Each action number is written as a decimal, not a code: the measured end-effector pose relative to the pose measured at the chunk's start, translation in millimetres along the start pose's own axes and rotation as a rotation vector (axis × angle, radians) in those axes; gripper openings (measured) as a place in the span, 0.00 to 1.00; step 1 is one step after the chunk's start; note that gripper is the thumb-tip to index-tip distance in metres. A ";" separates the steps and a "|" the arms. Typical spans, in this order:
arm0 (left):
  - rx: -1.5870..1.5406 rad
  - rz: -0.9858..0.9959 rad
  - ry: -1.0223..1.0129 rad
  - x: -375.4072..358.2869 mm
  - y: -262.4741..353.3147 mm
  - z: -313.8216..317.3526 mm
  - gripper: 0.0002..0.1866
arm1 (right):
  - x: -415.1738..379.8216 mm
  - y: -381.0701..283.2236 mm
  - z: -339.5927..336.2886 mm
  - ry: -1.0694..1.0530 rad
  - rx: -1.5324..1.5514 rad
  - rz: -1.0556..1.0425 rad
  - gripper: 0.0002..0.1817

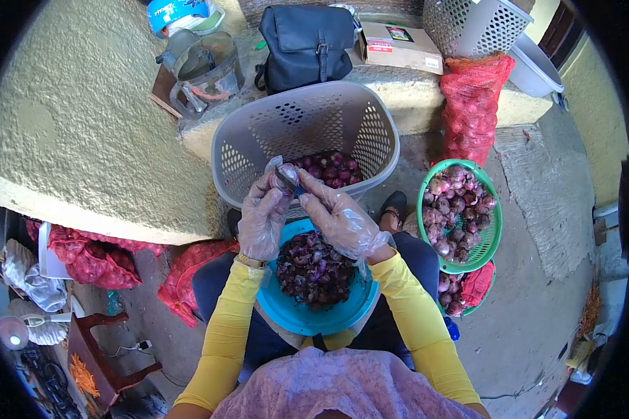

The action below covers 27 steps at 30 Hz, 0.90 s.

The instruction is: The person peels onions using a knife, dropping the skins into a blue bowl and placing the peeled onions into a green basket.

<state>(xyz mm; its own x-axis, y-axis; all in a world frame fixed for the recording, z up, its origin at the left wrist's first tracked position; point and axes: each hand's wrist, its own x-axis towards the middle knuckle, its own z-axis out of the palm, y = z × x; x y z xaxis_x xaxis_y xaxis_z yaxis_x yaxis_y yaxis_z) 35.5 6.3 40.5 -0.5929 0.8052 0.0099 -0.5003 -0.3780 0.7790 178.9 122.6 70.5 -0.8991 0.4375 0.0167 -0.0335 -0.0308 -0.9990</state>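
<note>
My left hand (264,216), in a clear plastic glove, is closed round a red onion (286,177), held above the near rim of a grey laundry basket (234,119). My right hand (341,215), gloved too, grips a small knife (291,186) whose dark blade lies against the onion. Peeled purple onions (334,167) lie in the bottom of the basket. Below my hands, a blue basin (307,325) holds a heap of dark onion skins (316,272).
A green basket (497,230) of unpeeled onions stands at the right, over another green container. Behind it leans a red mesh sack (472,108). More red sacks (94,262) lie at the left. A black backpack (306,45) and cardboard box (402,49) rest on the ledge.
</note>
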 end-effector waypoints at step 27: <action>-0.074 -0.018 0.041 2.4 5.7 4.5 0.26 | -6.1 5.7 -1.7 0.029 -0.294 -0.073 0.25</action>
<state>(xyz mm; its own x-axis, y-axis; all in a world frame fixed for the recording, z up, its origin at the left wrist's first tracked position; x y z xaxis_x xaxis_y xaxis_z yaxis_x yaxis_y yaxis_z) 34.1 8.2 47.8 -0.6084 0.7931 -0.0305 -0.5552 -0.3978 0.7304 184.9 121.3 64.6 -0.8861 0.4542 0.0921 0.0339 0.2618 -0.9645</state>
